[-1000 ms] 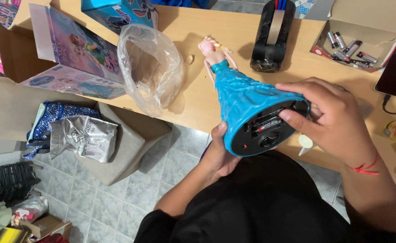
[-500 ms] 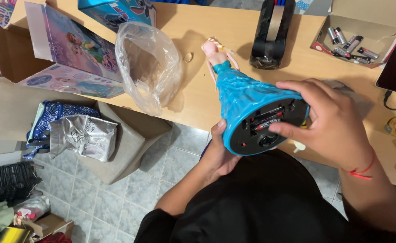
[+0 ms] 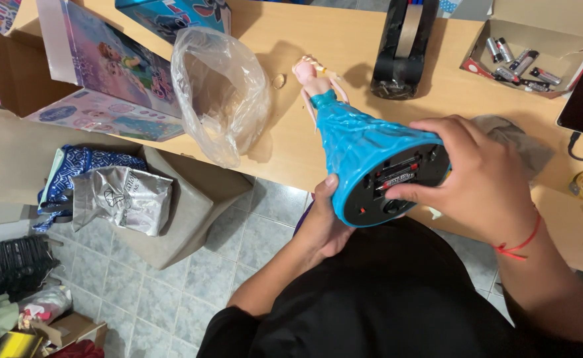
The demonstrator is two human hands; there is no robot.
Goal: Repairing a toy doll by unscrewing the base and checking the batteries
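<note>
The fingers (image 3: 407, 192) of the right hand (image 3: 480, 185) were curled over the near rim of the doll (image 3: 364, 149), their tips pressed into the open battery bay in its round black base, where two cells lay side by side. The left hand (image 3: 321, 225) cupped the base from below on its left side, thumb up against the blue rim, closed on the doll and bearing its weight. Both hands touched the base; the right one was on the bay itself.

The doll lay nearly flat, its long axis running from the base near the person's chest away to the small head at the far end, which rested over the wooden table (image 3: 291, 46). Its skirt was a hard, glossy blue plastic cone with moulded ripples.

Just left of the doll stood a crumpled clear plastic bag (image 3: 222, 89), thin and shiny. Farther left lay an opened cardboard toy box (image 3: 106, 73) with printed pictures. At the far right, a shallow cardboard box (image 3: 523, 46) held loose batteries (image 3: 520, 63), well apart from the hands. A black tape dispenser (image 3: 401, 56) stood beyond the doll. Below the table edge, on the tiled floor (image 3: 251, 219), sat a silver foil bag (image 3: 122, 199).
</note>
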